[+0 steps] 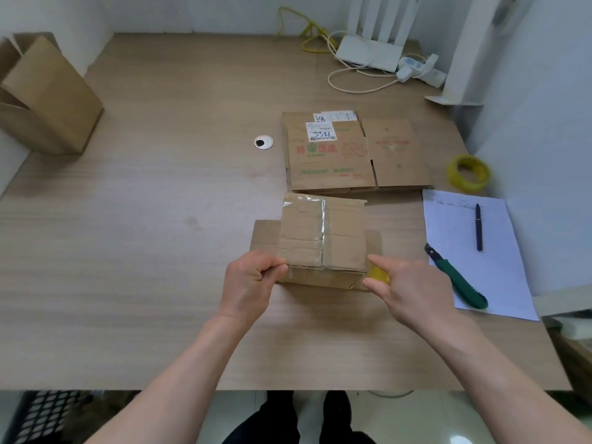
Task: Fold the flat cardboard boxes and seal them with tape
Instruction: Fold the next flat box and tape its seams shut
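So the small taped cardboard box (322, 238) sits center frame on the wooden table (144, 235), flattened printed cardboard boxes (352, 152) right behind it. Yellow tape roll (469, 173) far right, white lined paper sheet (474, 251) below that, with a dark pen (478, 227) and green utility knife (458, 278) on it. Open brown cardboard box (45, 97) upper left.

Flat cardboard box (349, 152): white label (321, 131) w/ handwritten "3321"; red and green printing on the cardboard too blurry to read.

Wooden counter (160, 219) carries all. Lined paper sheet (499, 261) at 3 o'clock, black pen (478, 227) lying on it. White router (368, 52) with cables at 1 o'clock, yellow cable (309, 30) beside it. Round cable grommet (264, 142) near centre.
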The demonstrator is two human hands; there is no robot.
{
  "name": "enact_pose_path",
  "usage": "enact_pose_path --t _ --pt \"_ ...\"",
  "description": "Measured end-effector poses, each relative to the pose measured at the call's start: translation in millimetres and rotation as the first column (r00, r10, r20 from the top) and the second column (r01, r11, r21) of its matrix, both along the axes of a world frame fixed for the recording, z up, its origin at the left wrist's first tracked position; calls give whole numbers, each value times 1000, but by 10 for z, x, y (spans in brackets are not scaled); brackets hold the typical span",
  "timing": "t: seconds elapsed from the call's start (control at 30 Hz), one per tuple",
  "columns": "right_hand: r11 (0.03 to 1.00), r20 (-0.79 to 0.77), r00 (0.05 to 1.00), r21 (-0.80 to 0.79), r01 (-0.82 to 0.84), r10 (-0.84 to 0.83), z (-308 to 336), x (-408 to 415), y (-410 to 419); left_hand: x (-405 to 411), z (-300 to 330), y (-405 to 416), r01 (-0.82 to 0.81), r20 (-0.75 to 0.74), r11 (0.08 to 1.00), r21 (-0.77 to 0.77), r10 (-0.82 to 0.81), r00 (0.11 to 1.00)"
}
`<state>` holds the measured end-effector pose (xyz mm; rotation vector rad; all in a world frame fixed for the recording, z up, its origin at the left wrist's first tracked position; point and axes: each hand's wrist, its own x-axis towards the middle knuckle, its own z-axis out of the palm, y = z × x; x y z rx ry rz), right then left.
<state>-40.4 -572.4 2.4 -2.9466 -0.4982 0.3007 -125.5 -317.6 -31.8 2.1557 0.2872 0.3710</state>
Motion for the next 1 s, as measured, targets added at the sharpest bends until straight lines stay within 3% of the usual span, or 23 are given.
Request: enact_pose_path --t 0.23,0.5,1.0 --pt "999 38 999 36 17 -18 -46 -6 34 68 -33 56 27 10 1000 16 -27 1000" --pt "997 -55 997 43 62 -60 -55 61 35 96 -93 88 21 -18 999 -24 -21 1000" --pt "995 31 999 99 32 -36 -181 74 73 177 -143 104 -6 2 1000 18 6 1000"
